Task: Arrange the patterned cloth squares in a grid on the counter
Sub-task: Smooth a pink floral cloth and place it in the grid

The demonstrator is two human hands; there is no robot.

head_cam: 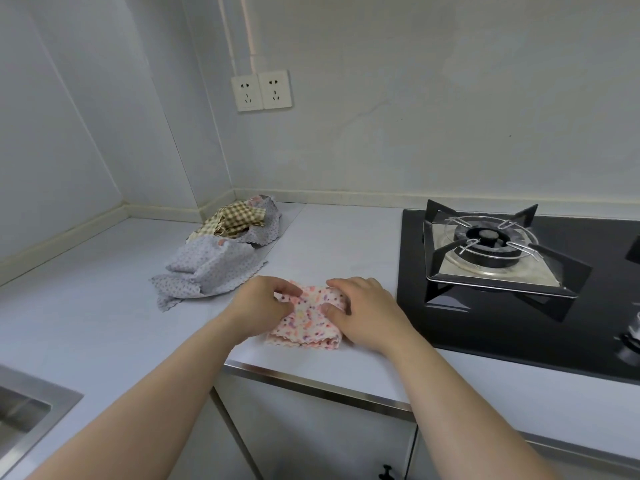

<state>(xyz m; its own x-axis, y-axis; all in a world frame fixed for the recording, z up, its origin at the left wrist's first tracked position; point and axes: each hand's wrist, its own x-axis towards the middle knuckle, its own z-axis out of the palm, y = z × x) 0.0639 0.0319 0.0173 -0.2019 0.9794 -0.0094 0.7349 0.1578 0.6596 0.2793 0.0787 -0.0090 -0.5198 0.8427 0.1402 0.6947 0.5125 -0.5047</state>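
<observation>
A pink floral cloth square (pixel 306 322), folded over, lies on the white counter (pixel 104 306) near its front edge. My left hand (pixel 263 303) pinches the cloth's left side between thumb and fingers. My right hand (pixel 363 306) grips its right side, thumb on top. Behind and to the left lies a crumpled grey dotted cloth (pixel 207 268). Farther back, a brown checked cloth (pixel 235 220) sits bunched on another grey dotted cloth (pixel 268 225) in the corner.
A black gas hob (pixel 519 306) with a burner stand (pixel 491 247) fills the counter's right side. A steel sink (pixel 27 417) is at the lower left. Two wall sockets (pixel 261 91) sit above the counter, cabinet doors (pixel 311 441) below its edge.
</observation>
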